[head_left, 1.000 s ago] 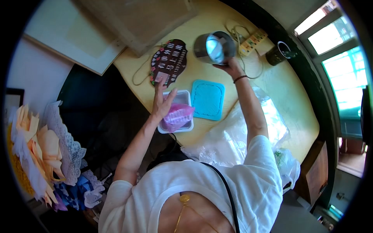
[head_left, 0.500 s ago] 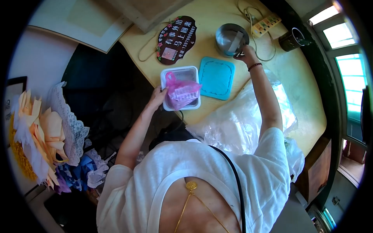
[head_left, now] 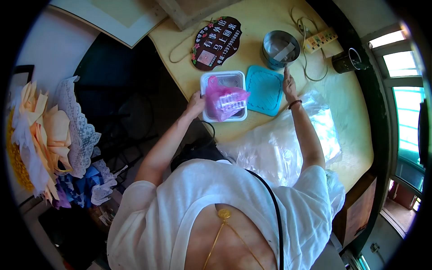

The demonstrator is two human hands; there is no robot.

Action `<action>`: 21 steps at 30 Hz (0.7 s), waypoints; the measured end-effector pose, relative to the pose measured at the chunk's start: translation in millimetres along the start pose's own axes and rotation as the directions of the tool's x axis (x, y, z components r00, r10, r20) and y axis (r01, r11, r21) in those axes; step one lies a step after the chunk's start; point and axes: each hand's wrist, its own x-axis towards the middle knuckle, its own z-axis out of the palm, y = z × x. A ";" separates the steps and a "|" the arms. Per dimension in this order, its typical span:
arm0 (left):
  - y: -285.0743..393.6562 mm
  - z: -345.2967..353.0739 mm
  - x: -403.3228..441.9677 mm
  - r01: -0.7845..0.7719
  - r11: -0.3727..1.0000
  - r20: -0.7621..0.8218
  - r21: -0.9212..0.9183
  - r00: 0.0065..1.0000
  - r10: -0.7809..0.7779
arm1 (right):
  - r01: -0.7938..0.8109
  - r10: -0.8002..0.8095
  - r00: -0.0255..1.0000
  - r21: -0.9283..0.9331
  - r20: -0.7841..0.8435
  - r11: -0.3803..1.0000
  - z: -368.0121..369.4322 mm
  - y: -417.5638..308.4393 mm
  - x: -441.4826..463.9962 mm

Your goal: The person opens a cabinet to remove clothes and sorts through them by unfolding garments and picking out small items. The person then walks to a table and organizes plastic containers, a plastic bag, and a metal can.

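My left hand (head_left: 196,103) grips the left edge of a white plastic tub (head_left: 240,116). Inside the tub lies a pink plastic bag (head_left: 215,88) with pale packets showing through. A turquoise lid (head_left: 264,91) lies flat just right of the tub. My right hand (head_left: 289,84) is beside the lid's right edge, its index finger stretched toward a round metal tin (head_left: 272,61) and nothing visible in its grasp. The tin stands upright with a pale strip (head_left: 285,52) inside.
A dark oval sign (head_left: 217,43) lies behind the tub. Clear plastic sheeting (head_left: 270,144) spreads under my right forearm. A power strip (head_left: 320,39) with a cord and a dark cup (head_left: 345,61) are at the back right. Paper-wrapped flowers (head_left: 57,128) stand at the left.
The tin, first held tilted in my right hand, now stands on the table, released. My left hand has gone from above the sign and tub to the tub's left edge.
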 end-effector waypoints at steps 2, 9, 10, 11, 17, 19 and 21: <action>3.6 5.8 3.6 -0.004 0.999 -0.043 0.042 0.999 0.006 | 0.048 -0.055 0.998 -0.177 -0.035 0.983 6.2 9.3 -3.0; 9.6 6.5 2.1 -0.024 0.997 -0.062 0.080 0.998 0.029 | -0.164 0.133 0.926 0.060 0.354 0.985 -43.1 -65.4 -36.5; 11.7 6.1 -0.1 -0.004 0.999 -0.053 0.054 0.999 0.007 | -0.055 0.040 0.933 0.033 0.358 0.998 -55.7 -85.8 -44.1; 12.2 7.0 -0.1 -0.003 0.999 -0.069 0.045 0.998 0.006 | -0.042 -0.009 0.937 0.137 0.349 0.990 -70.5 -88.5 -43.0; 15.3 37.3 3.9 0.170 0.882 0.216 -0.438 0.973 -0.081 | 0.031 0.012 0.998 0.713 -0.056 0.701 -105.2 -99.1 1.3; 10.0 49.8 5.6 0.144 0.873 0.222 -0.466 0.974 -0.042 | 0.001 0.105 0.991 0.769 -0.088 0.639 -80.6 -103.5 13.4; 16.5 33.7 -11.6 0.065 0.917 0.216 -0.393 0.976 0.023 | -0.006 0.049 0.997 0.572 -0.059 0.820 -78.4 -21.2 62.7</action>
